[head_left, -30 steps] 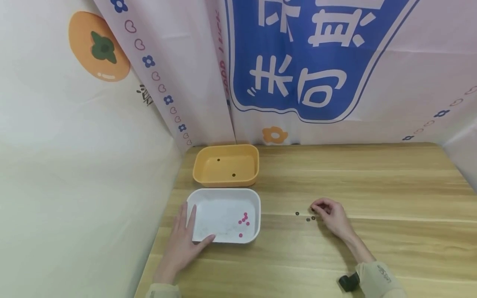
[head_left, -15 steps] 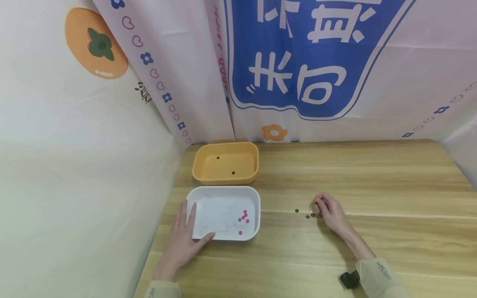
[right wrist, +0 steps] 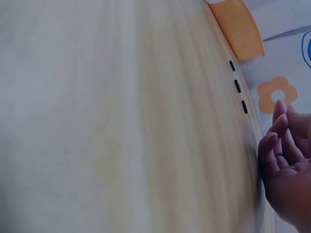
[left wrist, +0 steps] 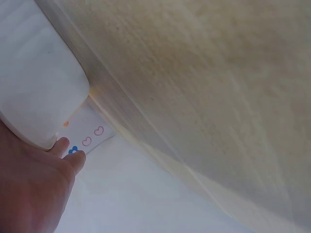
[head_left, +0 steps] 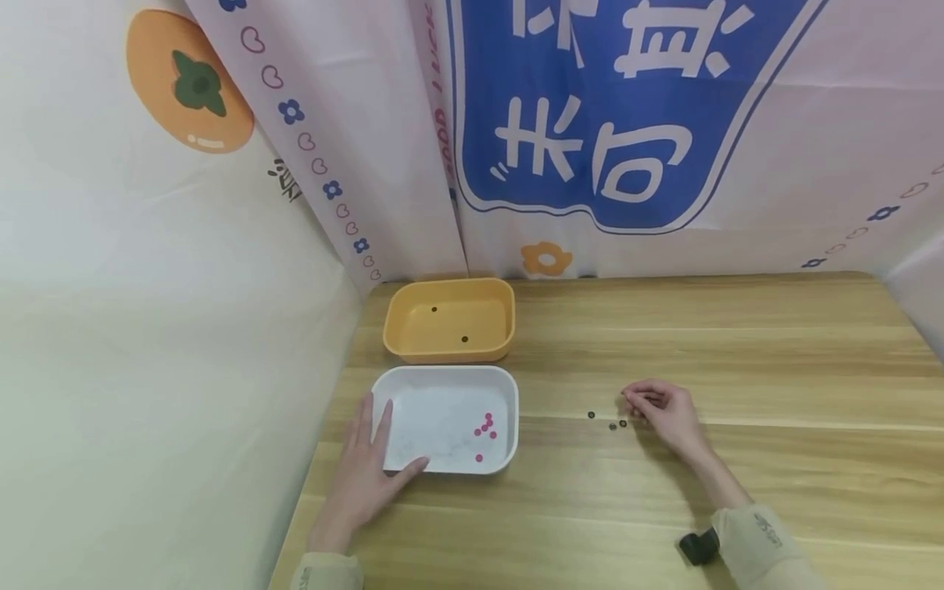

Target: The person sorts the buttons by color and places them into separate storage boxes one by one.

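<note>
My left hand [head_left: 359, 479] rests spread on the left end of a white tray [head_left: 442, 471], fingers along the left rim and thumb at the front rim. Several small pink discs [head_left: 479, 458] lie at the tray's right side. On the table to the right, my right hand [head_left: 669, 416] is raised just above the wood. Its thumb and forefinger pinch a small black button, mostly hidden by the fingertips [head_left: 627, 393]. Three more black buttons lie near it, one button [head_left: 591, 415] apart to the left. In the right wrist view the fingertips meet beyond these buttons [right wrist: 237, 86].
A yellow tray [head_left: 450, 356] stands behind the white one, with two black buttons [head_left: 465, 339] inside. A printed cloth [head_left: 664, 254] hangs along the table's back edge, and a pale sheet [head_left: 184, 369] closes the left side. The wooden table [head_left: 774, 369] spreads to the right.
The right hand has taken a black button from the group and lifted it slightly off the table, leaving three there. The left hand stays on the white tray.
</note>
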`<state>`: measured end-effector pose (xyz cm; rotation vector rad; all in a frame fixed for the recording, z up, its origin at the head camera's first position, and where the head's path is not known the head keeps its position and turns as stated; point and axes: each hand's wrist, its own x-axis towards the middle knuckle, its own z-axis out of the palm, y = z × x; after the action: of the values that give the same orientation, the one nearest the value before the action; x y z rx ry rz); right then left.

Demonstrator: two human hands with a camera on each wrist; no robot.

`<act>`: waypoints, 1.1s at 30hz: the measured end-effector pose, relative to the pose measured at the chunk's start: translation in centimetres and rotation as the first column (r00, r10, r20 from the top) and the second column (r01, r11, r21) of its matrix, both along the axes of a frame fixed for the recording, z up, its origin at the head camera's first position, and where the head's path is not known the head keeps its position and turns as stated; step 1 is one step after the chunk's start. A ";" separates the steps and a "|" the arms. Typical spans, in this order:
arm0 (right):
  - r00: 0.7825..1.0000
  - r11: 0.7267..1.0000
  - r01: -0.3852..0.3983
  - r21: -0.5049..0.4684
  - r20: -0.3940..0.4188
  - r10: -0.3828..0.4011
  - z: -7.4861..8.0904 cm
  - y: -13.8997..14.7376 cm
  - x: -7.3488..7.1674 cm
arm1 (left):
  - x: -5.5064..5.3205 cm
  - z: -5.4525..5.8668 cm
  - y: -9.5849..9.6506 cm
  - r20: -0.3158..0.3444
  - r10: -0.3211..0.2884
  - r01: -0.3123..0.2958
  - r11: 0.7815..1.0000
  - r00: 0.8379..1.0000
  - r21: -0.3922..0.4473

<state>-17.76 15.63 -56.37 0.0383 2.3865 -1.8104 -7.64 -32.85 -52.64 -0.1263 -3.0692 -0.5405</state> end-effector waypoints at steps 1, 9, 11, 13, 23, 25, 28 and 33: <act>1.000 1.000 -0.005 -0.001 0.001 0.005 0.0 0.0 0.1 | 0.0 0.0 0.0 0.003 0.000 0.000 1.000 1.000 -0.001; 0.999 0.998 -0.045 0.046 0.006 0.045 0.2 0.3 0.2 | 0.0 0.2 0.1 0.040 0.013 -0.013 1.000 0.999 -0.008; 0.998 0.996 -0.059 0.061 -0.004 0.059 0.2 0.4 0.3 | 0.0 0.1 0.1 0.037 0.014 -0.014 1.000 0.999 -0.007; 0.997 0.995 -0.072 0.065 -0.012 0.073 0.2 0.4 0.3 | 0.0 0.1 0.1 0.039 0.015 -0.015 1.000 0.999 -0.006; 0.994 0.993 -0.102 0.058 -0.044 0.104 0.3 0.5 0.4 | 0.0 -0.3 -0.1 0.048 0.021 -0.021 1.000 0.999 -0.007; 0.992 0.993 -0.101 0.062 -0.065 0.105 0.4 0.5 0.6 | 0.0 -0.3 0.0 0.043 0.020 -0.019 1.000 0.999 -0.006; 0.989 0.992 -0.092 0.082 -0.112 0.101 0.5 0.4 0.8 | 0.0 -0.3 0.1 0.024 0.017 -0.017 1.000 1.000 -0.006; 0.975 0.987 -0.066 0.145 -0.199 0.095 0.8 0.3 1.0 | -0.1 -0.2 0.1 0.021 0.016 -0.016 1.000 1.000 -0.003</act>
<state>-16.75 15.89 -55.62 -0.2392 2.6070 -1.6859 -7.71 -32.76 -52.84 -0.0968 -3.0885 -0.5400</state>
